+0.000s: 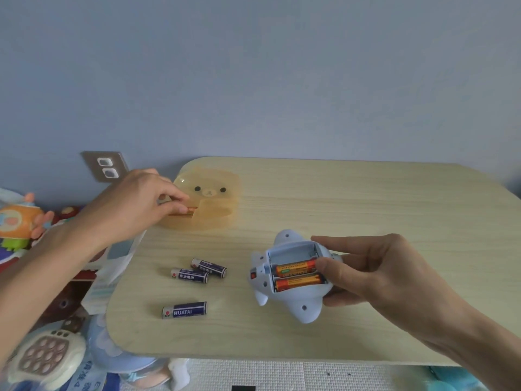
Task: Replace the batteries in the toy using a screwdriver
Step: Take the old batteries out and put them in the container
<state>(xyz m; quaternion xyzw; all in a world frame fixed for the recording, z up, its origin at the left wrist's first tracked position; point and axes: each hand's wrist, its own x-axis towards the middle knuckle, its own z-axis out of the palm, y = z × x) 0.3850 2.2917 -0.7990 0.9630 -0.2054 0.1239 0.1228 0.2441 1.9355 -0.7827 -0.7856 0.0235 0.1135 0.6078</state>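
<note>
A pale blue airplane-shaped toy [293, 303] lies belly-up above the table, its battery bay uncovered. Two orange batteries [297, 275] sit in the bay, and the slot beyond them is empty. My right hand [375, 272] grips the toy from the right, thumb against the end of the upper orange battery. My left hand [132, 204] is at the translucent orange bear-face box [208, 204] at the table's back left, pinching an orange battery [189, 209] at the box's open edge. Three dark blue batteries [184, 309] [190, 275] [209, 267] lie loose on the table. No screwdriver is visible.
The light wood table [366, 204] has rounded corners and stands against a blue-grey wall. Left of it are other toys: an orange figure [17, 221], a pop-button game [46, 355], a white plastic bag [112, 272]. A wall socket [105, 166] is behind my left hand.
</note>
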